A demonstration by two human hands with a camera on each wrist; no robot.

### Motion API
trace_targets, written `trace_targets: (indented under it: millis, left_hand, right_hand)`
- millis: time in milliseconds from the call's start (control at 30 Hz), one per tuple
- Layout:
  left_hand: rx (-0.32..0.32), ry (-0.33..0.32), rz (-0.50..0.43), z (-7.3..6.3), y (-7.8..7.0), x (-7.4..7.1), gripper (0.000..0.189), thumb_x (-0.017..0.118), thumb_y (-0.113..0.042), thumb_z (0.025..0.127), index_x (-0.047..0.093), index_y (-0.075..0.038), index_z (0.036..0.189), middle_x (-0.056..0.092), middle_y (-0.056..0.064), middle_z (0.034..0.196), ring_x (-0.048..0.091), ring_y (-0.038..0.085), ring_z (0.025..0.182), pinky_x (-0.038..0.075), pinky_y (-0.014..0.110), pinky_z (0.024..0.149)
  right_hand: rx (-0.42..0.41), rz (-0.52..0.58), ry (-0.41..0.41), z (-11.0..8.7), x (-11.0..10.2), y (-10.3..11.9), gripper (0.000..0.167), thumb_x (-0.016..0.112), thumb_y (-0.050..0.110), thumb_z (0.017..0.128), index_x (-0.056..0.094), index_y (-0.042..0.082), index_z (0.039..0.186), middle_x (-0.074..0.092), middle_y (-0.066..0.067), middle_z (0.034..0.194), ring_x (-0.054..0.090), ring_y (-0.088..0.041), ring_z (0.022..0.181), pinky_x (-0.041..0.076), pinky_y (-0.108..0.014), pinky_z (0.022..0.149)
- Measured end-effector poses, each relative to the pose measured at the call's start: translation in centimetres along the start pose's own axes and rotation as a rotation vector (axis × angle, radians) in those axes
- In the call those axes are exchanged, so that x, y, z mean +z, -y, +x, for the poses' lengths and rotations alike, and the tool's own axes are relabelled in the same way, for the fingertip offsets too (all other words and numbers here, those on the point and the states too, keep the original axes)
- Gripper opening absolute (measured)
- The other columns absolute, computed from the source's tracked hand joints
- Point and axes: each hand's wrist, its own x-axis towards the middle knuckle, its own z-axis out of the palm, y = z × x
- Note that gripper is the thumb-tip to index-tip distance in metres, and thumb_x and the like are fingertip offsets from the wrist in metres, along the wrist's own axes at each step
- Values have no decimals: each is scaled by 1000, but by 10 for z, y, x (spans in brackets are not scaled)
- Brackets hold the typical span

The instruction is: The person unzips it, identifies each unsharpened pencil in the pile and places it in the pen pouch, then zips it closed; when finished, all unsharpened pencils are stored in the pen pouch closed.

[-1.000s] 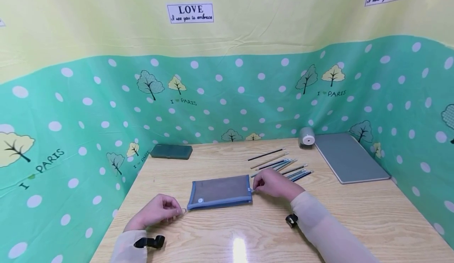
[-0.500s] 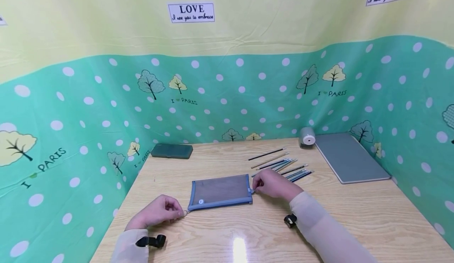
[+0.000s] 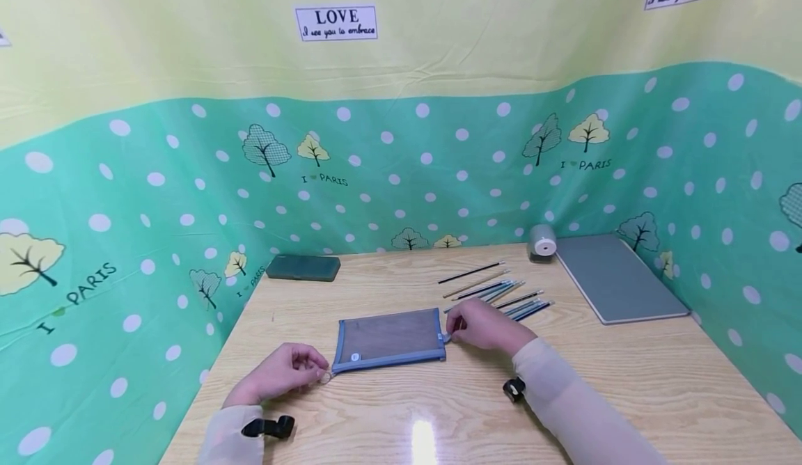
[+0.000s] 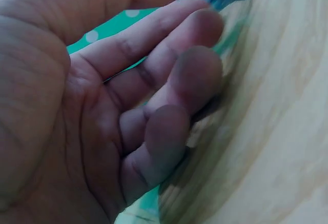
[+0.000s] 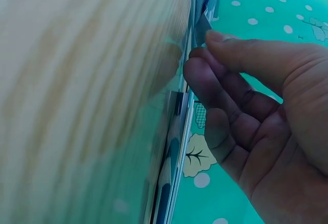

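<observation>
Mesh pouch [image 3: 390, 337] flat on table [image 3: 370, 416], lengthwise roughly along far edge, well apart from it; at left, ring pull [image 3: 326, 377] in pinch of left hand [image 3: 282, 373]; at right, end tab [image 3: 447, 338] pinched by right hand [image 3: 485, 326], the nearer one.

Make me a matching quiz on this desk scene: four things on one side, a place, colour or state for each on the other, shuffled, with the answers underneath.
Column one
1. mesh pouch
2. oblong case
3. pencils
4. right hand

Column two
A. lying in a loose, spread-out group
B. pinching a small tab
C. dark green, at the far left corner of the table
D. see-through grey with blue trim and a round white label

Right pairs
1-D
2-C
3-A
4-B
</observation>
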Motion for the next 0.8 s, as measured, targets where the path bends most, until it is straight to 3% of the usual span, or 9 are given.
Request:
trace_targets:
  millis: [167,267,600,800]
  left_hand:
    - [-24,-79,-17,5,-2,4,25,78,-27,96,74,-9,113,68,8,90,64,20,65,54,31,56]
    - [-5,-122,3,8,-5,8,26,80,-27,95,74,-9,113,68,7,88,64,21,64,53,31,54]
    - [191,-256,110,22,-15,23,20,85,-19,89,77,-13,107,70,-2,93,63,14,78,53,28,63]
    - [262,-265,196,28,-23,33,19,86,-17,89,78,-17,106,71,-7,99,64,17,88,54,32,71]
  right_hand:
    - [31,16,-7,-2,-5,-1,12,75,4,93,75,16,94,67,11,89,62,-7,84,55,-32,79]
    - [62,37,-17,-3,-10,0,12,71,4,96,76,15,98,67,11,90,62,-8,85,54,-33,79]
    - [128,76,-97,-8,-27,-12,13,68,9,100,78,13,108,71,3,93,63,-9,81,55,-31,72]
    - [152,68,-153,-11,-39,-20,13,68,12,101,78,15,109,70,3,92,61,-12,81,53,-34,71]
